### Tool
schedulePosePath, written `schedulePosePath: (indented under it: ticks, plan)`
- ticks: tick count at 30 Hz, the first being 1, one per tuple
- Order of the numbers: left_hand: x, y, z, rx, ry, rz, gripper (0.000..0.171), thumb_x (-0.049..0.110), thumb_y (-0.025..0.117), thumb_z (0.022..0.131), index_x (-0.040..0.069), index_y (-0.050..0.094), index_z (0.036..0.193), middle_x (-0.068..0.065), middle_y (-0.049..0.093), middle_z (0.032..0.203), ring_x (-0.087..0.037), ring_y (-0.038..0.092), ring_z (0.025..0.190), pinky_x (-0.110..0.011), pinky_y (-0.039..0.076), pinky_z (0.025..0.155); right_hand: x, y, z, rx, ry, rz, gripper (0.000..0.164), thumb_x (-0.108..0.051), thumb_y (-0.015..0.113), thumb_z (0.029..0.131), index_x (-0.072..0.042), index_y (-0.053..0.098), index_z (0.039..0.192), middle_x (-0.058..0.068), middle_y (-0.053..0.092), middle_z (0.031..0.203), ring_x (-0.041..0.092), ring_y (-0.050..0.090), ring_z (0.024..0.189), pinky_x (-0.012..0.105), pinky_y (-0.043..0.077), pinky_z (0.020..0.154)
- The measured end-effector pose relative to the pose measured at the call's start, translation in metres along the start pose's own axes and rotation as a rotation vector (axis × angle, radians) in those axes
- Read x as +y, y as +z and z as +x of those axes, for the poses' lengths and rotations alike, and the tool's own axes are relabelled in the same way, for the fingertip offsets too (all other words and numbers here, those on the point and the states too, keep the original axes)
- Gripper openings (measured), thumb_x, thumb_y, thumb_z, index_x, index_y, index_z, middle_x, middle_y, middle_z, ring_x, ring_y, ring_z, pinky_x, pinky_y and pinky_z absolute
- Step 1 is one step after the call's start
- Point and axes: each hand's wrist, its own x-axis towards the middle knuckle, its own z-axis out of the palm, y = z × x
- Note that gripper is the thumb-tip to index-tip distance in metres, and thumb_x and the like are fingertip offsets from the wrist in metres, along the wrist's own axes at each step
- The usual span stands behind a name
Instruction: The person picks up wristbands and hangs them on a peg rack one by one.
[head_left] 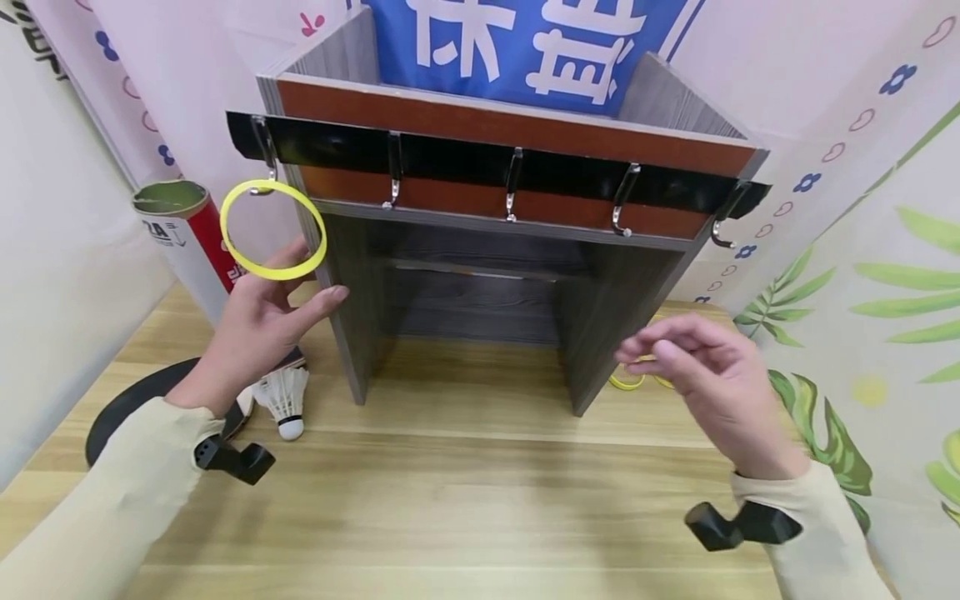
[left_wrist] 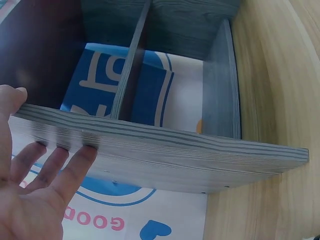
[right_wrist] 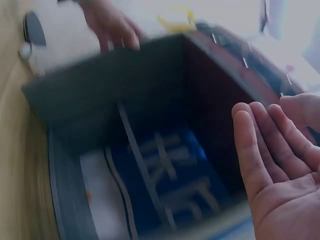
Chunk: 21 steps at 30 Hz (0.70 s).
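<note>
A small grey wooden shelf (head_left: 341, 300) with a brown front board stands on the table, and a black hook rail (head_left: 450, 158) runs across that board. From the leftmost hook (head_left: 264, 146) hangs a yellow ring (head_left: 277, 273). My left hand (head_left: 258, 312) holds the shelf's left side panel (left_wrist: 165, 155), thumb at its front edge and fingers against its outer face. Off the shelf's right side, my right hand (head_left: 712, 379) hovers with loosely bent fingers; its palm (right_wrist: 290, 205) holds nothing. More yellow rings (head_left: 626, 384) lie behind it, partly hidden.
Left of the shelf stand a red and white tube (head_left: 187, 250), a shuttlecock (head_left: 283, 400) and a dark paddle (head_left: 142, 400) partly under my left sleeve. Printed cloth (head_left: 832, 92) hangs behind and on the right. The wooden table (head_left: 465, 500) extends in front.
</note>
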Motion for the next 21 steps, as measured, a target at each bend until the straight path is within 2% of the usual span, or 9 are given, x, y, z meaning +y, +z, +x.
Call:
schedulePosePath:
  ticks: [2, 7, 11, 14, 18, 21]
  plan:
    - [0.000, 0.000, 0.000, 0.004, 0.001, 0.003, 0.069, -0.003, 0.073, 0.093, 0.011, 0.050, 0.156, -0.011, 0.046, 0.165, -0.028, 0.047, 0.150, -0.008, 0.047, 0.105, 0.002, -0.018, -0.008, 0.037, -0.019, 0.094, 0.036, 0.021, 0.034, 0.102, 0.014, 0.065, 0.120, 0.021, 0.077, 0.114, 0.029, 0.077, 0.107, 0.037, 0.065, 0.093]
    - [0.000, 0.000, -0.001, 0.014, -0.003, 0.012, 0.068, -0.003, 0.073, 0.093, 0.010, 0.050, 0.156, -0.012, 0.046, 0.165, -0.029, 0.048, 0.150, -0.006, 0.047, 0.103, 0.012, -0.055, -0.023, 0.163, 0.036, 0.120, 0.039, 0.018, 0.034, 0.104, 0.009, 0.068, 0.118, 0.015, 0.078, 0.114, 0.024, 0.078, 0.106, 0.034, 0.065, 0.093]
    - [0.000, 0.000, -0.002, 0.010, -0.002, 0.013, 0.069, -0.003, 0.073, 0.093, 0.012, 0.049, 0.156, -0.011, 0.046, 0.165, -0.029, 0.047, 0.151, -0.009, 0.047, 0.106, 0.028, -0.079, -0.030, 0.262, 0.108, 0.117, 0.032, 0.013, 0.040, 0.105, 0.008, 0.070, 0.116, 0.013, 0.078, 0.111, 0.022, 0.078, 0.102, 0.032, 0.065, 0.091]
    - [0.001, 0.001, -0.001, 0.008, 0.005, 0.011, 0.070, -0.003, 0.073, 0.093, 0.013, 0.049, 0.157, -0.011, 0.046, 0.165, -0.028, 0.046, 0.151, -0.010, 0.046, 0.108, 0.042, -0.096, -0.034, 0.339, 0.191, 0.047, 0.026, 0.007, 0.048, 0.106, 0.003, 0.072, 0.114, 0.009, 0.079, 0.108, 0.018, 0.079, 0.099, 0.030, 0.065, 0.089]
    - [0.003, 0.002, 0.000, 0.009, -0.002, 0.015, 0.070, -0.001, 0.073, 0.094, 0.012, 0.048, 0.157, -0.011, 0.045, 0.165, -0.032, 0.047, 0.151, -0.008, 0.047, 0.105, 0.063, -0.116, -0.038, 0.379, 0.306, -0.068, 0.017, 0.000, 0.056, 0.105, -0.002, 0.072, 0.111, 0.003, 0.080, 0.104, 0.012, 0.078, 0.096, 0.026, 0.065, 0.088]
    - [0.003, 0.001, 0.000, 0.013, -0.001, 0.020, 0.069, -0.002, 0.073, 0.093, 0.011, 0.049, 0.157, -0.012, 0.046, 0.165, -0.033, 0.047, 0.150, -0.007, 0.047, 0.103, 0.079, -0.125, -0.038, 0.395, 0.392, -0.208, 0.011, -0.006, 0.061, 0.104, -0.008, 0.072, 0.107, -0.003, 0.080, 0.098, 0.008, 0.078, 0.092, 0.023, 0.064, 0.085]
